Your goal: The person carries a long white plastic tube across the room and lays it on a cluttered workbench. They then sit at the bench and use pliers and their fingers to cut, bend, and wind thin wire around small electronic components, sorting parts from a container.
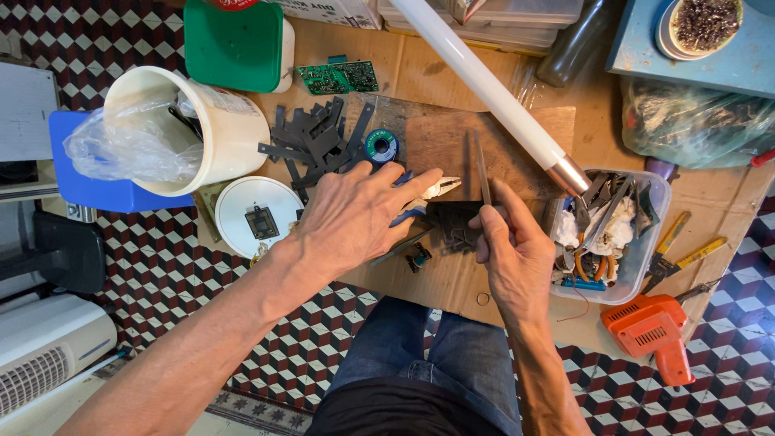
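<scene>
My left hand (355, 214) presses blue-handled pliers (420, 198) to the desk (452, 137) while my right-hand fingers (492, 230) grasp a thin rod (481, 165) over what looks like an unfinished dark part (454, 222).

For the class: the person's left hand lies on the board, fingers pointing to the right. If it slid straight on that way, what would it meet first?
Probably the small dark part beside the right hand. The left hand already touches the pliers.

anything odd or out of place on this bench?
Yes. A long white tube with a copper end lies slanted across the board, its tip over the clear plastic tub. Dark metal strips lie in a loose heap beside the white bucket.
</scene>
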Tool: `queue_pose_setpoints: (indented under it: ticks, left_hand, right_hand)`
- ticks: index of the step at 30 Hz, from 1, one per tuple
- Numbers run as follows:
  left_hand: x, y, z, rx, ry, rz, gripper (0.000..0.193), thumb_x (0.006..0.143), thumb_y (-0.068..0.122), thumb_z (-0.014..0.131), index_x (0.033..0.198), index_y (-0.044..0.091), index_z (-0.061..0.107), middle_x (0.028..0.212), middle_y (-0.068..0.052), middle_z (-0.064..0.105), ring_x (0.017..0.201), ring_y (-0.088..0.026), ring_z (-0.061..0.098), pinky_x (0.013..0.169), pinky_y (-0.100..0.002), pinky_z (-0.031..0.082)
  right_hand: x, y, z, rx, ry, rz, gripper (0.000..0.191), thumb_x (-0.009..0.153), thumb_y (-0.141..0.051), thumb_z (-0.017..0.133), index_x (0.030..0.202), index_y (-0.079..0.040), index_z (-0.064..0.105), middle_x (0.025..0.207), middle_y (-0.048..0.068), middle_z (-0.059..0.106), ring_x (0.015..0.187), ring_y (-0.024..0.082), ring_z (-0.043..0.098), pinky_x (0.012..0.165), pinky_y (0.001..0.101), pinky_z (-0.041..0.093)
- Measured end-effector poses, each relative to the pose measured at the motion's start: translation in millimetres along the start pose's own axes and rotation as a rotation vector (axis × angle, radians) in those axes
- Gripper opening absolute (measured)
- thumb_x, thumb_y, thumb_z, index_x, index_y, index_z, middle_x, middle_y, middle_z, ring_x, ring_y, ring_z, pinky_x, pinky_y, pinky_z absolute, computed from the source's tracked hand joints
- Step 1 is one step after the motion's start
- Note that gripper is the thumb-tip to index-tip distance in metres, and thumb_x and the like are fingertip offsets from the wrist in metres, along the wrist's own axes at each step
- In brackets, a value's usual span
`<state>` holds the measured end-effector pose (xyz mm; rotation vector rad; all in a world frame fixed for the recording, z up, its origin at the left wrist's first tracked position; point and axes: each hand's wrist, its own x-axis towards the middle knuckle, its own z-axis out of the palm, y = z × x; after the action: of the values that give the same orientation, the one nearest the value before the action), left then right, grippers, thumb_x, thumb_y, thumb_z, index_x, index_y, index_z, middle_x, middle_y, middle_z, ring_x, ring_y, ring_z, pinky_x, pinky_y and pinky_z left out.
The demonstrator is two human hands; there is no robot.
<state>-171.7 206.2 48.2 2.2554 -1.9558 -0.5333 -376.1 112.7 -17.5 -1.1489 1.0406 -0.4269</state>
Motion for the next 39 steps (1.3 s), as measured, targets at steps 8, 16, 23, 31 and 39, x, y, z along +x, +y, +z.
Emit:
queue_pose_setpoints:
  ticks: [8,16,23,31,39]
  left_hand:
    - [-4.1,26.9,-0.6,0.048,0.031,-0.068,0.079,0.074,0.022,0.084,0.147,0.015,0.053,0.101,-0.009,0.063,0.084,-0.027,0.061,0.06,-0.038,0.057]
    - [-16.0,37.7,11.9,0.017,0.125,-0.136,0.081,0.076,0.023,0.084,0.149,0.018,0.05,0.097,-0.007,0.058,0.084,-0.027,0.058,0.068,-0.04,0.057]
    - [-21.5,31.1,24.0,-0.029,0.188,-0.147,0.08,0.078,0.024,0.084,0.15,0.021,0.049,0.1,-0.005,0.059,0.086,-0.026,0.059,0.067,-0.039,0.057]
    - [-22.7,26.6,28.2,-0.088,0.236,-0.158,0.073,0.084,0.027,0.081,0.15,0.022,0.049,0.102,-0.006,0.061,0.09,-0.026,0.062,0.067,-0.039,0.058]
    - [-17.0,38.3,26.1,-0.21,0.125,-0.357,0.079,0.082,0.029,0.081,0.152,0.017,0.046,0.098,-0.011,0.063,0.088,-0.029,0.066,0.064,-0.043,0.057]
  right_hand:
    - [7.3,1.1,5.6,0.211,0.031,0.141,0.022,0.102,-0.015,0.059,0.116,0.001,0.066,0.086,0.001,0.062,0.065,0.006,0.048,0.057,0.0205,0.039]
    - [10.8,-19.7,32.5,-0.118,0.148,0.039,0.022,0.096,-0.02,0.071,0.112,-0.004,0.072,0.086,-0.002,0.07,0.076,0.002,0.059,0.067,0.0182,0.048]
    - [19.2,-27.3,39.8,-0.045,0.112,0.055,0.018,0.094,-0.016,0.071,0.105,-0.002,0.073,0.084,-0.005,0.074,0.076,0.001,0.063,0.067,0.0179,0.05]
    - [24.7,-18.1,37.6,-0.175,0.147,-0.046,0.016,0.097,-0.016,0.073,0.095,0.0,0.073,0.076,-0.003,0.064,0.069,0.004,0.053,0.062,0.0227,0.044]
    - [23.5,-6.3,39.0,-0.563,0.189,-0.392,0.018,0.102,-0.016,0.069,0.101,0.001,0.062,0.074,0.002,0.062,0.064,0.007,0.057,0.06,0.0282,0.049]
